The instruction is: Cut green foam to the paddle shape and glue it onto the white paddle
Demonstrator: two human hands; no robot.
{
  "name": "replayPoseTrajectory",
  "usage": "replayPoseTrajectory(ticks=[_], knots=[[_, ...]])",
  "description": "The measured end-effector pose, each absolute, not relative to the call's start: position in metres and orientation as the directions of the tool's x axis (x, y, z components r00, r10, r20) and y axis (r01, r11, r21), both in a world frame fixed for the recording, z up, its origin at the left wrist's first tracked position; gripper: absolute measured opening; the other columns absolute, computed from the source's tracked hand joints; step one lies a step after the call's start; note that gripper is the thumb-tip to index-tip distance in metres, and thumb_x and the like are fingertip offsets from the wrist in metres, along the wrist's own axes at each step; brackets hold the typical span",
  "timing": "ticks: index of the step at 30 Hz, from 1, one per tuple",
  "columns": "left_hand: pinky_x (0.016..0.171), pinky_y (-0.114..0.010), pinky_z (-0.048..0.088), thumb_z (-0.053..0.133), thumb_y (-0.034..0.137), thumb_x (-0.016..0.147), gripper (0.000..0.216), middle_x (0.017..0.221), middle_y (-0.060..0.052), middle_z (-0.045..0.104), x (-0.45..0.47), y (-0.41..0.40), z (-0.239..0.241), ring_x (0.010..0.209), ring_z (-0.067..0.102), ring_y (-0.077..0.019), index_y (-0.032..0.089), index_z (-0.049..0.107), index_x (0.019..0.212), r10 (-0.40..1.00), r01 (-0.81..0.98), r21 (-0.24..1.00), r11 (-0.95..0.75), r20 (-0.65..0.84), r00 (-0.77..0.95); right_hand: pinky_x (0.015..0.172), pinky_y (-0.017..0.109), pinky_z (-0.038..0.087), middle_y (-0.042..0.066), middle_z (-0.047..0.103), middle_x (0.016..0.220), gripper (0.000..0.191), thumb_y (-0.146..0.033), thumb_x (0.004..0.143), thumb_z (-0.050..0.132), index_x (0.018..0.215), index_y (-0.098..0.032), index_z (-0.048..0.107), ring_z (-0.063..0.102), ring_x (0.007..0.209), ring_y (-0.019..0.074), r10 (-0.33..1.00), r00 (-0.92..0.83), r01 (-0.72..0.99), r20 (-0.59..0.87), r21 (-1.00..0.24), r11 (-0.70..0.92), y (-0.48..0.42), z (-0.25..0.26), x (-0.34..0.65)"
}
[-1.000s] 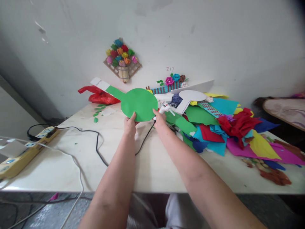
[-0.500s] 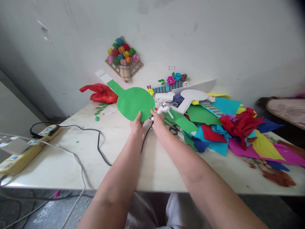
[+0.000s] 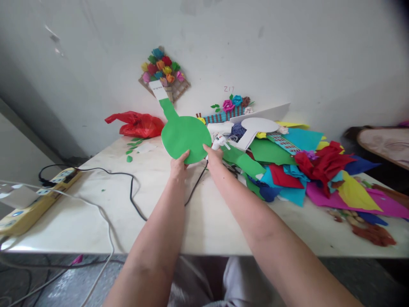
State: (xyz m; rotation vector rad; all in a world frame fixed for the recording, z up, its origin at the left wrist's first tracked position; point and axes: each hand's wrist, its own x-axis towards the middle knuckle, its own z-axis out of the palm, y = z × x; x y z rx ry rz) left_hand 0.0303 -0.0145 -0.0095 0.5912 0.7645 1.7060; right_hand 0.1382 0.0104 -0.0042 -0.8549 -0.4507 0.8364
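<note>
A round green cutout [image 3: 187,138] with a long neck is held up above the table. The neck leans up and left and ends in a white tip [image 3: 158,89]. My left hand [image 3: 179,164] pinches its lower edge, thumb on the green face. At the lower right edge, the thumb of my right hand [image 3: 213,157] presses on the cutout. A white hot glue gun [image 3: 219,142] sticks out from the same hand, nozzle to the right, its black cord [image 3: 196,187] hanging below. My fingers behind the cutout are hidden.
Coloured paper sheets [image 3: 271,153] and a white round-headed cutout [image 3: 259,125] pile up on the right. A red plastic bag [image 3: 140,125] and small green leaves [image 3: 129,158] lie at left. A power strip [image 3: 38,200] with cables runs along the left edge. A flower craft [image 3: 164,68] is on the wall.
The cutout has turned clockwise, so its neck now stands steeper and overlaps the wall flower craft. Both hands stay on it; the glue gun has shifted slightly upward with my right hand.
</note>
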Motion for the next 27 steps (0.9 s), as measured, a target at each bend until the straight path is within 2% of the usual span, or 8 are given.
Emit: replayPoseTrajectory(ticks=[6, 9, 12, 18, 21, 24, 27], knots=[[0.083, -0.033, 0.056, 0.072, 0.001, 0.062, 0.048, 0.105, -0.008, 0.070, 0.028, -0.015, -0.008, 0.096, 0.067, -0.0219, 0.017, 0.064, 0.106, 0.977, -0.663, 0.740, -0.112, -0.038, -0.208, 0.070, 0.023, 0.049, -0.002, 0.067, 0.085, 0.043, -0.015, 0.051, 0.074, 0.091, -0.018, 0.060, 0.061, 0.080, 0.0121, 0.789, 0.609, -0.441, 0.076, -0.795, 0.417, 0.009, -0.005, 0.136], [0.080, -0.034, 0.057, 0.075, 0.012, 0.066, 0.043, 0.104, -0.008, 0.070, 0.026, -0.015, -0.009, 0.098, 0.066, -0.0234, 0.019, 0.064, 0.107, 0.980, -0.688, 0.716, -0.114, -0.033, -0.197, 0.070, 0.021, 0.048, -0.003, 0.066, 0.083, 0.040, -0.014, 0.052, 0.073, 0.089, -0.018, 0.060, 0.061, 0.080, 0.0111, 0.790, 0.608, -0.440, 0.075, -0.797, 0.414, 0.005, -0.003, 0.135], [0.078, -0.034, 0.058, 0.073, 0.022, 0.072, 0.034, 0.105, -0.009, 0.070, 0.024, -0.014, -0.009, 0.101, 0.065, -0.0237, 0.019, 0.065, 0.105, 0.964, -0.719, 0.676, -0.162, -0.048, -0.262, 0.070, 0.020, 0.047, -0.004, 0.065, 0.080, 0.038, -0.012, 0.052, 0.072, 0.087, -0.017, 0.059, 0.060, 0.076, 0.0101, 0.798, 0.600, -0.454, 0.063, -0.794, 0.405, 0.001, -0.001, 0.134], [0.078, -0.028, 0.056, 0.070, 0.019, 0.075, 0.032, 0.112, -0.009, 0.067, 0.022, -0.010, -0.011, 0.103, 0.064, -0.0205, 0.017, 0.064, 0.107, 0.924, -0.662, 0.723, -0.197, -0.089, -0.373, 0.070, 0.022, 0.049, -0.003, 0.066, 0.079, 0.033, -0.015, 0.054, 0.073, 0.084, -0.016, 0.060, 0.060, 0.073, 0.0110, 0.826, 0.559, -0.517, 0.068, -0.751, 0.412, 0.003, -0.005, 0.133], [0.076, -0.028, 0.056, 0.067, 0.035, 0.079, 0.037, 0.114, -0.010, 0.066, 0.020, -0.008, -0.012, 0.103, 0.063, -0.0203, 0.018, 0.062, 0.111, 0.913, -0.628, 0.753, -0.197, -0.092, -0.397, 0.069, 0.023, 0.049, -0.003, 0.066, 0.078, 0.032, -0.015, 0.055, 0.072, 0.085, -0.016, 0.061, 0.061, 0.071, 0.0113, 0.837, 0.547, -0.547, 0.037, -0.740, 0.390, 0.005, -0.007, 0.134], [0.073, -0.029, 0.056, 0.056, 0.057, 0.081, 0.050, 0.114, -0.011, 0.065, 0.019, -0.007, -0.012, 0.103, 0.063, -0.0209, 0.021, 0.060, 0.116, 0.912, -0.623, 0.756, -0.198, -0.091, -0.400, 0.069, 0.024, 0.050, -0.002, 0.067, 0.078, 0.033, -0.012, 0.055, 0.072, 0.086, -0.016, 0.061, 0.062, 0.071, 0.0117, 0.843, 0.538, -0.565, 0.016, -0.735, 0.375, 0.006, -0.006, 0.135], [0.072, -0.031, 0.057, 0.053, 0.063, 0.079, 0.058, 0.113, -0.011, 0.065, 0.018, -0.008, -0.012, 0.102, 0.063, -0.0222, 0.021, 0.059, 0.118, 0.916, -0.599, 0.777, -0.196, -0.072, -0.394, 0.072, 0.026, 0.051, -0.001, 0.068, 0.080, 0.034, -0.011, 0.055, 0.071, 0.087, -0.016, 0.061, 0.064, 0.073, 0.0127, 0.847, 0.531, -0.577, 0.012, -0.727, 0.372, 0.006, -0.005, 0.136]])
